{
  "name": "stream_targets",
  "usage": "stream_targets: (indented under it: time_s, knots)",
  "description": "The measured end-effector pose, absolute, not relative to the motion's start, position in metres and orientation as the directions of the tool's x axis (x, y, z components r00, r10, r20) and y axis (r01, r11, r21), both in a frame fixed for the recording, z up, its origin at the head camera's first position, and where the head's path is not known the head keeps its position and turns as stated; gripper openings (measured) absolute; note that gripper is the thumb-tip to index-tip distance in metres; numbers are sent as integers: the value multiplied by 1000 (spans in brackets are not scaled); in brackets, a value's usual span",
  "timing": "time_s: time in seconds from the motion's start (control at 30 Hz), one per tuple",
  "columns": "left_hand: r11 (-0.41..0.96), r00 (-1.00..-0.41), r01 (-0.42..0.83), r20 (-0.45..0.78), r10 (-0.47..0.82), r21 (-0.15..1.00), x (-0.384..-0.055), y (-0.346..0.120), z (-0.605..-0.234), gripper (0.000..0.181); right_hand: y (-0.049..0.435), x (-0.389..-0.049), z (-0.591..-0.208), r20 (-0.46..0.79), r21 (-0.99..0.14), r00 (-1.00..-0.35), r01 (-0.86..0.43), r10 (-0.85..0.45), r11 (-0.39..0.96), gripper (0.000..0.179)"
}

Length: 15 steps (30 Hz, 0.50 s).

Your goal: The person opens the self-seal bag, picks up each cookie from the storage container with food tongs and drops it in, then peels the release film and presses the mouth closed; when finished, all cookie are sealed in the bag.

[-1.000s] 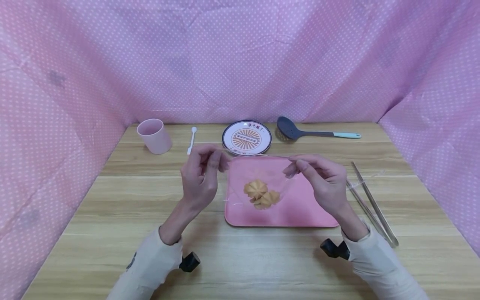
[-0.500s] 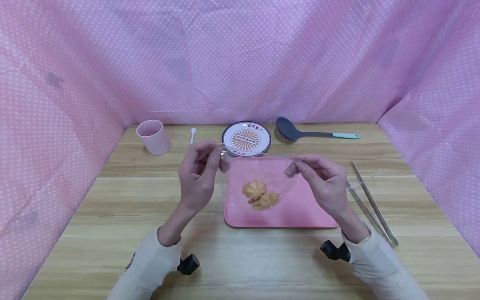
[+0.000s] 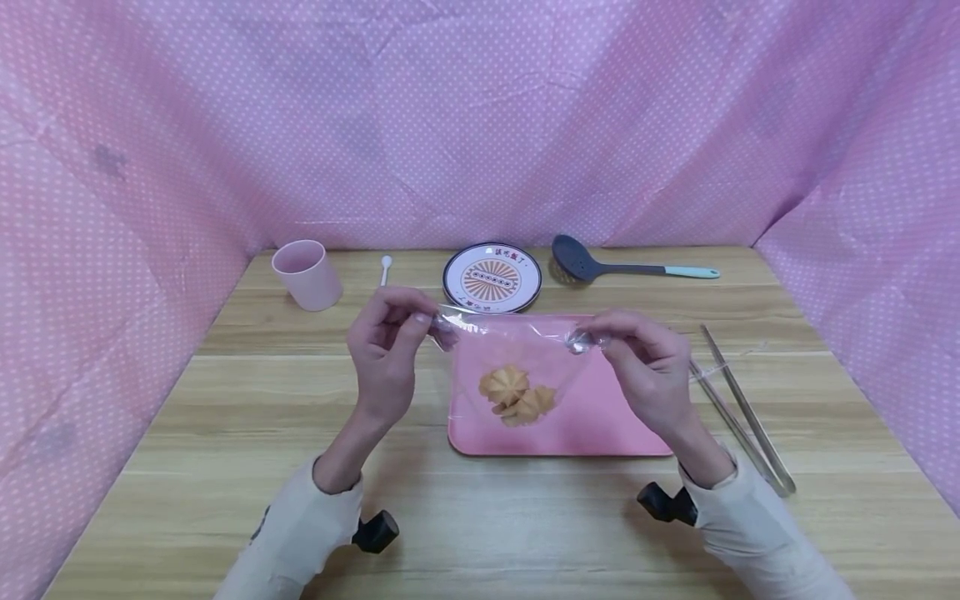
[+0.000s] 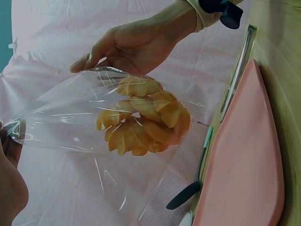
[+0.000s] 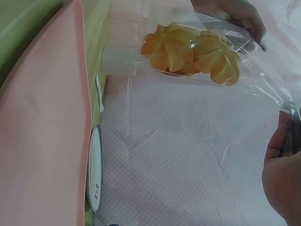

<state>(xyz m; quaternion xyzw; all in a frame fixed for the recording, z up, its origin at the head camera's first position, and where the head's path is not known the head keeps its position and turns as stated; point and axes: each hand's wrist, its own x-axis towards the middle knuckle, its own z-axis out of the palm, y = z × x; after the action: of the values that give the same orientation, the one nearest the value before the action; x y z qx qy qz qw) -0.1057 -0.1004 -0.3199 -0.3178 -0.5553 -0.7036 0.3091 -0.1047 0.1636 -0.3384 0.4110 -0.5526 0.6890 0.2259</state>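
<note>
A clear plastic bag (image 3: 487, 337) with several flower-shaped cookies (image 3: 507, 385) in its lower part hangs above a pink tray (image 3: 630, 417). My left hand (image 3: 386, 358) pinches its upper left corner between thumb and fingers. At the opposite top corner, my right hand (image 3: 648, 367) pinches the film the same way. Between the two hands the top edge is stretched out. In the left wrist view the cookies (image 4: 141, 115) are bunched together in the bag, well above the tray (image 4: 249, 155). The right wrist view also shows the cookies (image 5: 188, 52) inside the film.
Metal tongs (image 3: 757, 417) lie right of the tray, with a thin clear strip across them. Along the back stand or lie a pink cup (image 3: 309, 275), a small white spoon (image 3: 386, 268), a patterned plate (image 3: 491, 277) and a slotted skimmer (image 3: 577, 257). Pink dotted cloth surrounds the table.
My left hand has shifted slightly left and down with its corner of the bag. The bag's top edge now looks crinkled and shiny. The cookies have moved slightly left and down.
</note>
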Motion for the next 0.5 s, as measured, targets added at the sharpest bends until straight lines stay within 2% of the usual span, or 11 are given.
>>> stream_targets:
  time_s: [0.1, 0.33, 0.5]
  knots:
    - [-195, -602, 791, 795, -79, 580, -106, -101, -319, 14, 165, -104, -338, 807, -588, -574, -763, -136, -270, 29]
    - [-252, -610, 776, 789, -71, 577, -108, -102, -318, 19, 166, -107, -336, 820, -571, -551, -766, -157, -294, 21]
    - [-262, -593, 785, 804, -52, 562, -110, -101, -318, 31, 165, -108, -335, 819, -573, -554, -772, -151, -275, 27]
